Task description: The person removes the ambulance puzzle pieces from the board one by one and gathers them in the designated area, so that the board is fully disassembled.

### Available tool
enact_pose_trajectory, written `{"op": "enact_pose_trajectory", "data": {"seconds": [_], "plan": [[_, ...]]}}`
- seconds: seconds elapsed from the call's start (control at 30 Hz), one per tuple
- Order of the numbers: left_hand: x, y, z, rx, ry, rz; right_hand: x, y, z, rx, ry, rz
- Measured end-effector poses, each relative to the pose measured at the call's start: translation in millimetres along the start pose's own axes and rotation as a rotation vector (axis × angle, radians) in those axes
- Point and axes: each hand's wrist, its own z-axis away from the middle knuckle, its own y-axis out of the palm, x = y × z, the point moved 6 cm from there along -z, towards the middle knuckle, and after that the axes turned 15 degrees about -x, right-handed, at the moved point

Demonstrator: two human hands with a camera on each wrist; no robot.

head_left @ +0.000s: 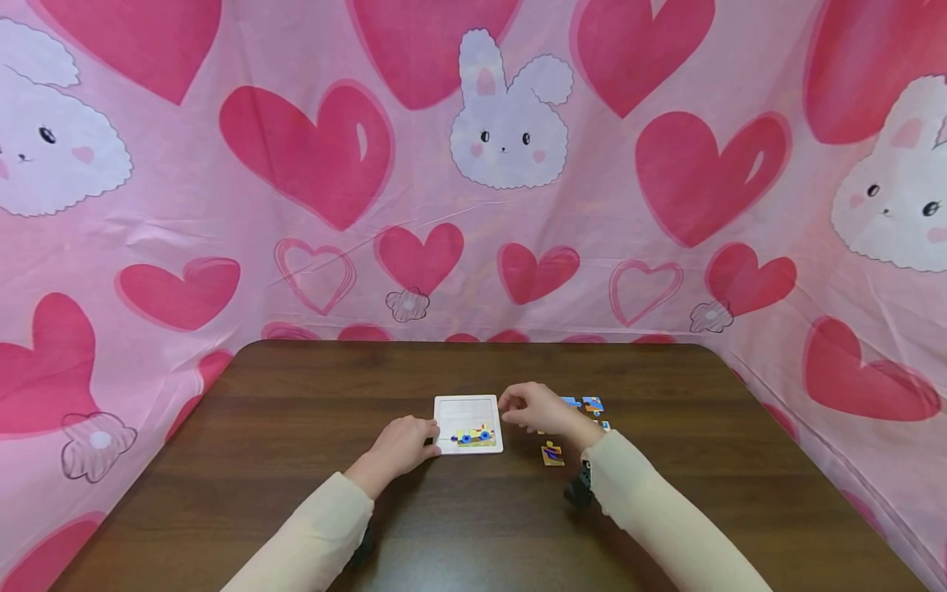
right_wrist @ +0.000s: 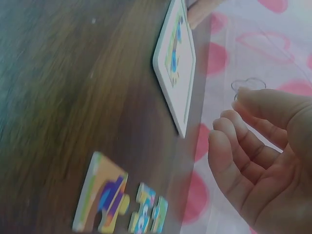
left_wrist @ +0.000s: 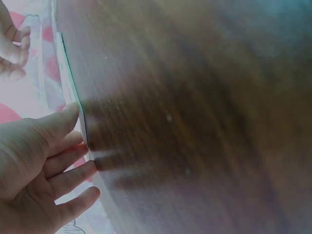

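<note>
A white square puzzle board (head_left: 468, 401) lies mid-table. Fitted pieces (head_left: 473, 436) along its near side show a yellow vehicle with blue wheels; its far part is bare white. My left hand (head_left: 403, 444) touches the board's left edge with fingers extended, seen also in the left wrist view, where the left hand (left_wrist: 46, 165) rests against the thin rim. Just above the board's right edge, my right hand (head_left: 538, 407) hovers with loosely bent fingers. In the right wrist view nothing shows between the thumb and fingers of the right hand (right_wrist: 263, 151).
Several loose jigsaw pieces (head_left: 593, 404) lie to the right of the board, partly hidden by the right hand and forearm. One brown and purple piece (head_left: 552, 455) lies nearer the front. A pink cloth (head_left: 473, 205) with hearts and rabbits hangs around the dark wooden table (head_left: 296, 460).
</note>
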Motion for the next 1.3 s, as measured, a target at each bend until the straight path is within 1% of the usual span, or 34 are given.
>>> {"op": "enact_pose_trajectory", "data": {"seconds": [0.1,0.27,0.5,0.67,0.97,1.3], "plan": [[0.5,0.3,-0.5,0.005,-0.008,0.000,4.0,6.1,-2.5,0.014,0.000,-0.002],[1.9,1.1,-1.6,0.010,-0.020,0.005,9.7,17.9,-5.0,0.037,-0.024,0.018],[1.5,0.9,-1.2,-0.005,0.003,0.003,11.8,36.9,-5.6,0.082,-0.046,0.013],[1.7,0.7,-0.8,-0.003,-0.004,0.011,11.8,46.3,-6.7,0.100,-0.055,0.003],[1.4,0.6,-1.0,0.001,-0.016,0.014,6.0,54.9,-10.7,0.096,-0.056,0.043],[-0.1,-0.2,-0.1,-0.009,0.004,0.001,4.3,57.9,-10.4,0.095,-0.037,0.080]]}}
